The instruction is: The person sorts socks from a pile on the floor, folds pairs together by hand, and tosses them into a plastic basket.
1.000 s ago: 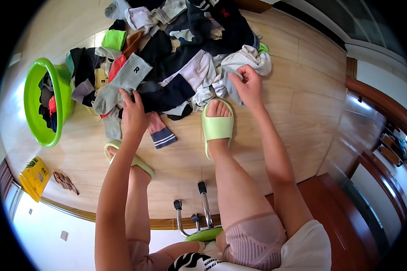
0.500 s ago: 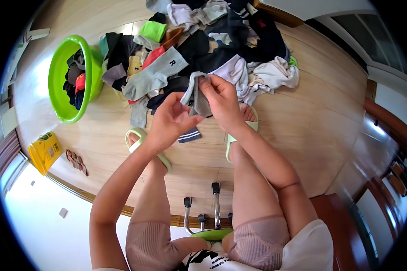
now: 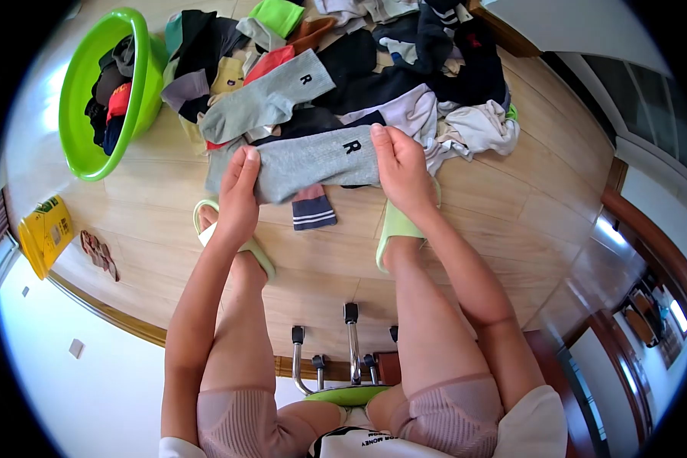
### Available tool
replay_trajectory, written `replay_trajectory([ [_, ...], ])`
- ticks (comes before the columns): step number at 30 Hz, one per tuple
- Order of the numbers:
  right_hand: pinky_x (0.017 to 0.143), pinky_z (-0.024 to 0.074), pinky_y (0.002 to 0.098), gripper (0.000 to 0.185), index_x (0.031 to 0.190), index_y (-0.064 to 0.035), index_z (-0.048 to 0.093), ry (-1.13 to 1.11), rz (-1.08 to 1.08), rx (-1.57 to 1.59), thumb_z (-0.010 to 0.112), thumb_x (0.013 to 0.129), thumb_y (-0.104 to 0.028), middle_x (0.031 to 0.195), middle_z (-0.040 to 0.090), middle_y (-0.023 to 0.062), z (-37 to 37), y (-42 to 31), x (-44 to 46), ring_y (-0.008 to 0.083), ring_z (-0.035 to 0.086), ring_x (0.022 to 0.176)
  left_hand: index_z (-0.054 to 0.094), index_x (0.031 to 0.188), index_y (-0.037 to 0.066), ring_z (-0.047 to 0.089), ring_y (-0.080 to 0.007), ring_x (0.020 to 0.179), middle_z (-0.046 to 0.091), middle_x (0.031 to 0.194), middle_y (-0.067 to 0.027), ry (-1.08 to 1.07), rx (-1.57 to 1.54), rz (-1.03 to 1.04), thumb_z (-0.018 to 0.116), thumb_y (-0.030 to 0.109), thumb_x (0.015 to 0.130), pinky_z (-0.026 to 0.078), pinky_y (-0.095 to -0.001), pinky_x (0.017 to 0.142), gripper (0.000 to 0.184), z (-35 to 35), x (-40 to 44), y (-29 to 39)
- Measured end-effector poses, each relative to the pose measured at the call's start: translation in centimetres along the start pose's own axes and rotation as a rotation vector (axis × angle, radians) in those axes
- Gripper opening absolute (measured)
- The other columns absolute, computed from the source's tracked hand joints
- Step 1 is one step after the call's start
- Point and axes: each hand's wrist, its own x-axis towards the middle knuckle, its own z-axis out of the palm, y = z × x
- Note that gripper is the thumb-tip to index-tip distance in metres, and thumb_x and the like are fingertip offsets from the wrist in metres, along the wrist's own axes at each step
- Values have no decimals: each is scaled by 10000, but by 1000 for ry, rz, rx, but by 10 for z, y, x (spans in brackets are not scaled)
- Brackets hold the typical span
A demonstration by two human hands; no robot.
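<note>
A grey sock (image 3: 313, 163) with a black letter R is stretched flat between my two hands. My left hand (image 3: 240, 191) pinches its toe end, thumb on top. At the cuff end, beside the R, my right hand (image 3: 399, 166) grips it the same way. Just beyond lies a matching grey sock (image 3: 267, 95), also marked R, on top of a pile of socks. Below the held sock, a navy striped sock cuff (image 3: 314, 210) rests on the floor. My fingers beneath the sock are mostly hidden.
A green basin (image 3: 72, 107) holding dark and red pieces stands at the left. Black socks (image 3: 404, 88) and a white sock (image 3: 485, 126) lie in the pile. A yellow bag (image 3: 47, 235) and brown sandals (image 3: 99, 254) are at the left; a wheeled chair base (image 3: 353, 343) is below me.
The bunched grey sock has been pulled out straight, showing its R. My hands have moved apart, the left toward the left and the right slightly rightward. The view has shifted a little.
</note>
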Motion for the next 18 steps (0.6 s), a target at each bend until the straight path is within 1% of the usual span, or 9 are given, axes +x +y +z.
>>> replay_trajectory([
  [2,484,336,334,381,755,-5,527,-86,61,-53,567,1023,-272,560,444,43,6,10,5,98,369,533,566,988,70,395,-23,819,467,853,90,67,285,136,497,297,1065,370,-202,742,249,-8,5,-5],
  [4,497,380,335,325,784,-5,555,-204,207,-104,606,995,-247,572,513,73,10,22,12,120,448,517,568,991,61,402,-24,808,476,842,84,51,321,146,500,290,1065,367,-198,729,250,-16,11,-18],
  [7,539,455,328,221,861,-5,601,-182,-2,-202,665,936,-203,630,618,95,24,36,7,173,597,563,583,978,44,410,-30,769,493,812,76,21,357,152,543,256,1048,361,-195,688,227,-25,16,-34],
  [8,588,506,326,181,924,-10,627,-168,-55,-264,707,885,-169,714,685,105,27,40,7,214,673,639,587,970,42,411,-31,761,495,803,76,3,391,166,554,248,1043,362,-197,682,222,-29,17,-38],
  [11,620,523,316,265,966,-10,645,-222,-38,-384,692,915,-266,777,705,105,33,14,3,187,681,665,641,990,50,447,-42,711,538,772,39,-11,487,254,604,182,1009,391,-215,640,139,-34,7,-41],
  [13,669,541,310,320,1003,-17,658,-441,349,-302,683,921,-325,844,719,105,39,-5,9,191,695,705,664,1014,61,488,-53,691,575,776,5,-30,626,371,616,156,995,411,-227,628,108,-25,-8,-27],
  [14,694,549,307,348,1022,-21,665,-546,545,-257,678,924,-355,878,725,106,43,-10,10,194,701,725,693,1027,90,573,-107,670,637,814,-46,-58,658,559,652,93,934,463,-250,606,102,-19,-13,-24],
  [17,758,566,337,425,1104,-29,655,-633,927,358,673,921,-412,997,724,97,53,-14,4,206,709,813,686,1058,110,605,-172,681,631,844,-44,-353,992,863,682,115,882,502,-281,591,177,-17,-31,-6],
  [18,798,566,369,329,1136,-46,634,-549,843,433,706,880,-239,1063,707,79,58,-7,-2,213,698,917,681,1074,114,606,-181,690,616,850,-40,-402,1111,979,683,132,874,505,-289,581,201,-16,-35,-4],
])
